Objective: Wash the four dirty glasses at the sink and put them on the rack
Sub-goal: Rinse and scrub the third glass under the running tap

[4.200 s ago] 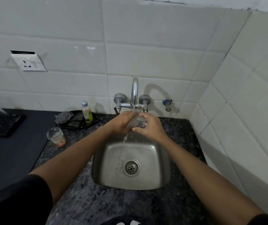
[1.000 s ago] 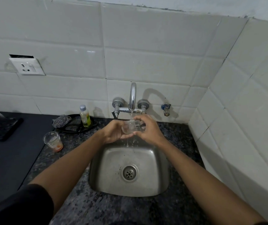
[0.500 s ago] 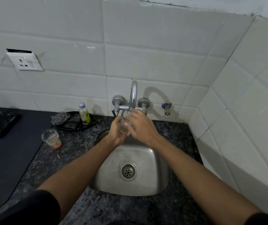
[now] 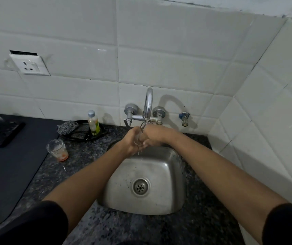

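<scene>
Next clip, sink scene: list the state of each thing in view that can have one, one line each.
tap: running, stream falling into the held glass.
held glass: upright under the stream, gripped by both hands.
left hand: curled round the held glass.
right hand: curled round the held glass.
dirty glass: upright on the counter, orange residue at the bottom.
bottle: upright, capped.
sink: wet, drain unplugged.

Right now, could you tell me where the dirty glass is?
In the head view, the dirty glass stands upright on the counter left of the sink, in front of the soap bottle.
</scene>
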Motion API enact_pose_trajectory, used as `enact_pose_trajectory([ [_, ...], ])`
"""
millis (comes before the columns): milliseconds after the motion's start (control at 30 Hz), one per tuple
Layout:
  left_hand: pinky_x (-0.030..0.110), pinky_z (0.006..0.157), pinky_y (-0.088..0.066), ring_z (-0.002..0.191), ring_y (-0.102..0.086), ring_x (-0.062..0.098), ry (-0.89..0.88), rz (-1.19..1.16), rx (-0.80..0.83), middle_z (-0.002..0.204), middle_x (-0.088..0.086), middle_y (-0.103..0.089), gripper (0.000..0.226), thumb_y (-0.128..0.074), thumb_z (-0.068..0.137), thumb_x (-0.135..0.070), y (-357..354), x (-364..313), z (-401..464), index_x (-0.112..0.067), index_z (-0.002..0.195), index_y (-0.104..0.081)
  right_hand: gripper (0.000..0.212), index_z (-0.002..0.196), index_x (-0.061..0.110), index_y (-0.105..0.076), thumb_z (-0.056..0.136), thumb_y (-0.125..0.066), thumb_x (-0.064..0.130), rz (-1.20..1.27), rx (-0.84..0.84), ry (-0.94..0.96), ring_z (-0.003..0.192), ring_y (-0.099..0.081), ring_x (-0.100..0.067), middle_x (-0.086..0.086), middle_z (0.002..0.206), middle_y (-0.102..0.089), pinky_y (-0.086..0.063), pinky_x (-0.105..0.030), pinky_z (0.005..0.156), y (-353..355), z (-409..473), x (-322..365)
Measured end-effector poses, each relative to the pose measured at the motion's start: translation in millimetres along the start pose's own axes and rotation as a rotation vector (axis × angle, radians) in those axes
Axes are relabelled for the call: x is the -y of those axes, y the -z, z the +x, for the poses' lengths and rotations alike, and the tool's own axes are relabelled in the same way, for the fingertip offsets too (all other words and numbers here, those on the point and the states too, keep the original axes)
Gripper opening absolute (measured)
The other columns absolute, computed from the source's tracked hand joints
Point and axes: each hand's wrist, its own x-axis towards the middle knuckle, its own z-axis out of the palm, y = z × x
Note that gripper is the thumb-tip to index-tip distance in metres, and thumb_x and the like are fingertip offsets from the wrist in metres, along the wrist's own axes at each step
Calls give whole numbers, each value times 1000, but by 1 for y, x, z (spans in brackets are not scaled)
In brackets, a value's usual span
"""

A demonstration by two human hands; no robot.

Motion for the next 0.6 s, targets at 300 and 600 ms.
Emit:
enact_pose_trajectory([
  [300,30,60,-53,60,-63,19,-63,-37,-132,70,8,-65,38,-32,99,-23,-2,-4,10,-6,83,-61,30,86,19,-69,87,-54,44,44,-82,-56,90,-68,-28,-7,94,-71,-55,-40,88,-15,9,-4],
  [600,29,48,-50,62,-59,22,-17,19,-25,74,8,-64,32,-41,97,-25,2,-14,9,-9,90,-68,27,118,12,-70,101,-63,31,-388,-135,92,119,-59,-26,-8,126,-65,-48,-48,103,-18,6,-5],
])
